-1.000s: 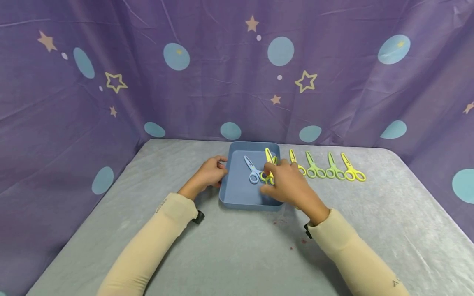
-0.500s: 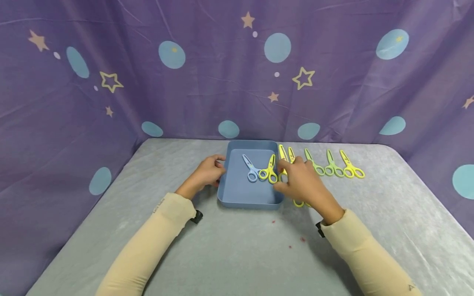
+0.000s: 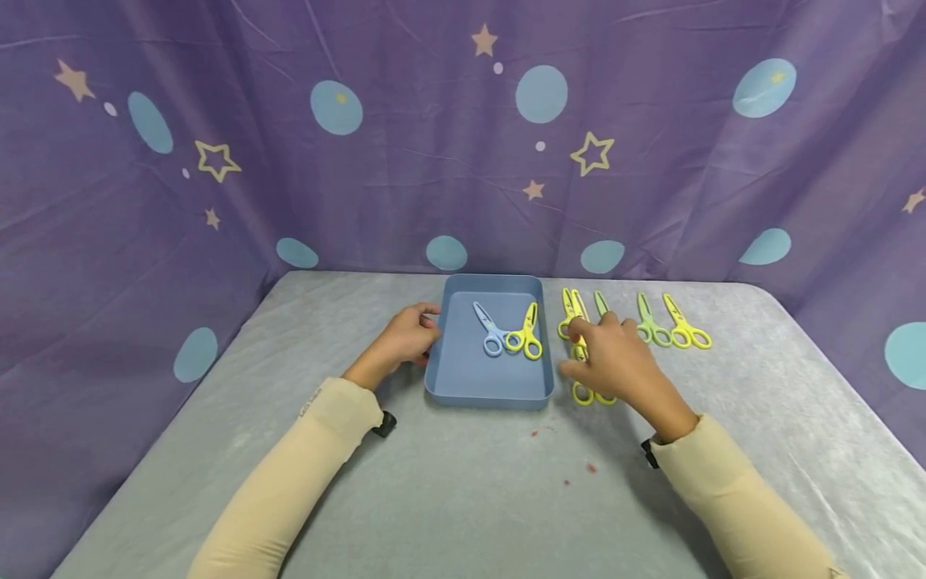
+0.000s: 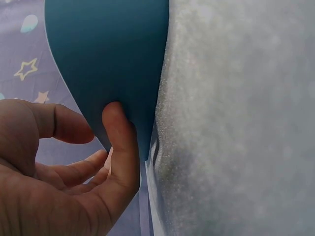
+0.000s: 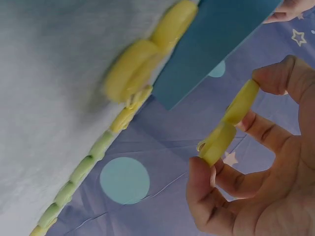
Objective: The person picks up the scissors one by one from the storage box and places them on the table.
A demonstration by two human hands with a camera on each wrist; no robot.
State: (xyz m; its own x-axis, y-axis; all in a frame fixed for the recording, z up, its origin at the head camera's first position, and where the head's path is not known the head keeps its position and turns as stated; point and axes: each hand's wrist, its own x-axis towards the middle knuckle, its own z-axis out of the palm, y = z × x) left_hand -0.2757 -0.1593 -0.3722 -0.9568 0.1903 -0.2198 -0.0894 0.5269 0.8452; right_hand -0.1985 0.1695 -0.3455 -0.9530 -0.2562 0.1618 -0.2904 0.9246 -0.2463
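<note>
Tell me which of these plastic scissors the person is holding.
The yellow plastic scissors pinched in the right hand, held off the grey cloth-covered table; the other scissors lie on that table or in the blue rectangular tray.

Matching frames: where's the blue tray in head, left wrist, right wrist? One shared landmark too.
Head: blue tray near centre, slightly low and right.
Left wrist: blue tray upper part, left of centre; only its wall shows.
Right wrist: blue tray at the top, right of centre, partly cut off.
Shared landmark: star-printed purple curtain.
</note>
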